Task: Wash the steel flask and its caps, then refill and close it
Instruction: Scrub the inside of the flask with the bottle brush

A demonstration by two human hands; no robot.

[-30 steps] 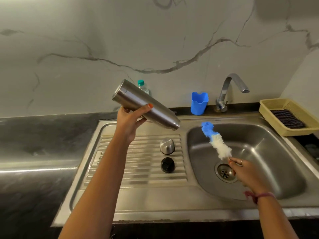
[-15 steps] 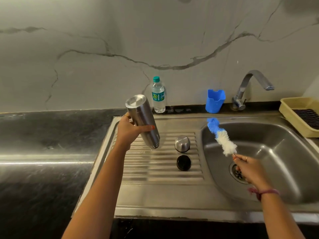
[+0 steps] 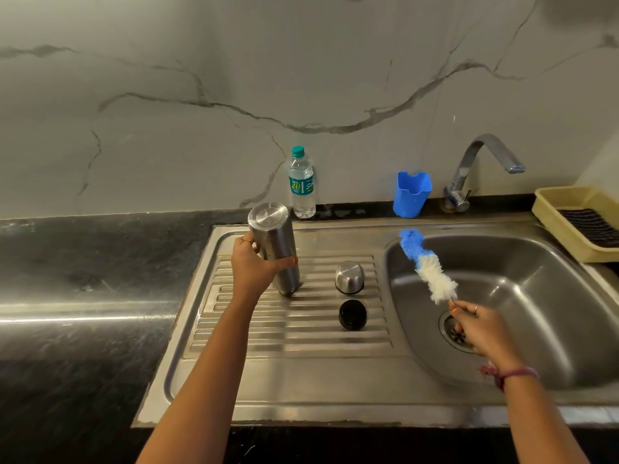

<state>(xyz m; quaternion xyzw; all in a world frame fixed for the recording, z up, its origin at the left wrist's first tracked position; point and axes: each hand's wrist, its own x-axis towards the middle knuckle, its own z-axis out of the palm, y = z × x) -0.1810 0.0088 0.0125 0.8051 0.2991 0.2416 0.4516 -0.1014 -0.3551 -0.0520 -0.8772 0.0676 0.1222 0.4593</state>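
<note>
My left hand [image 3: 255, 262] grips the steel flask [image 3: 277, 244], which stands upside down, mouth on the ribbed drainboard [image 3: 288, 333] and base facing up. To its right on the ribs sit the steel cap [image 3: 349, 276] and, nearer me, the black inner cap [image 3: 352, 314]. My right hand [image 3: 482, 329] holds the thin handle of a bottle brush [image 3: 427, 264] with blue and white bristles, pointing up and left over the sink basin [image 3: 536, 296].
A small plastic water bottle [image 3: 301, 184] stands against the marble wall behind the flask. A blue plastic holder [image 3: 412, 194] and the tap [image 3: 475, 169] are at the back of the sink. A yellow tray [image 3: 566, 226] with a dark cloth sits at the right. Dark countertop [image 3: 83, 296] lies left.
My left hand has swung the flask from tilted in the air, mouth toward the basin, to upside down on the drainboard. The brush stays held over the basin.
</note>
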